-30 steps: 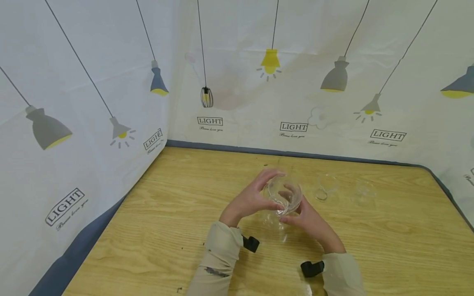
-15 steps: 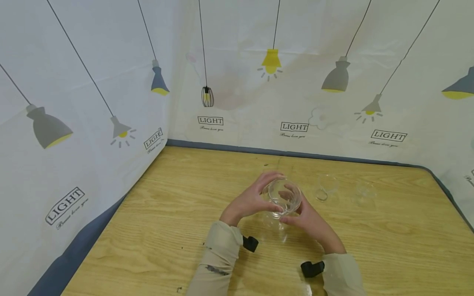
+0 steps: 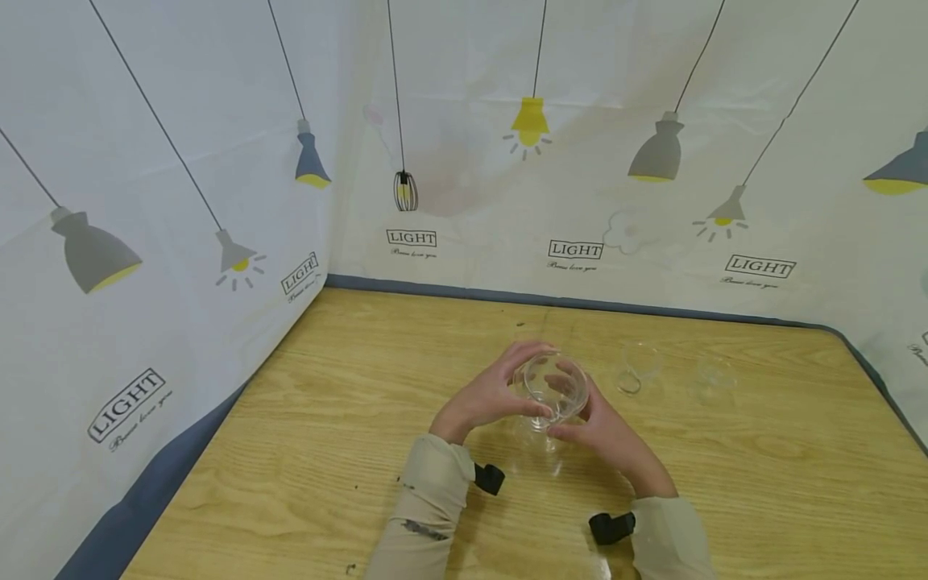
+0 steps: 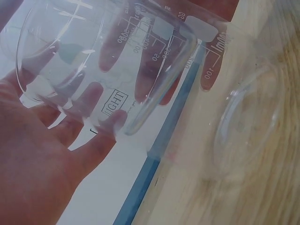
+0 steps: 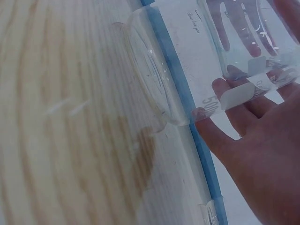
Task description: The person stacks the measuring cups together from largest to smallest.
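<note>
Two clear glass beakers stand one within the other between my hands. The smaller beaker point(image 3: 557, 380) sits partly inside the larger beaker point(image 4: 246, 123), whose white graduations and base show in the left wrist view. A gap separates the two bottoms. My left hand point(image 3: 493, 393) curves round the glass from the left, thumb low on the near side. From the right, my right hand point(image 3: 596, 423) holds it with bent fingers, its thumb near a white "50" marking in the right wrist view. Through the glass, it is hard to tell which beaker each finger touches.
To the right on the wooden table point(image 3: 326, 451) stand more clear glass vessels: one glass vessel point(image 3: 629, 382) and, farther right, another glass vessel point(image 3: 712, 379), both faint. A printed white curtain point(image 3: 478, 177) with a blue lower edge encloses the back and left.
The upper beaker has sunk slightly, its rim now a little lower in the head view. Both hands keep nearly the same place. The vessels at the right have not moved.
</note>
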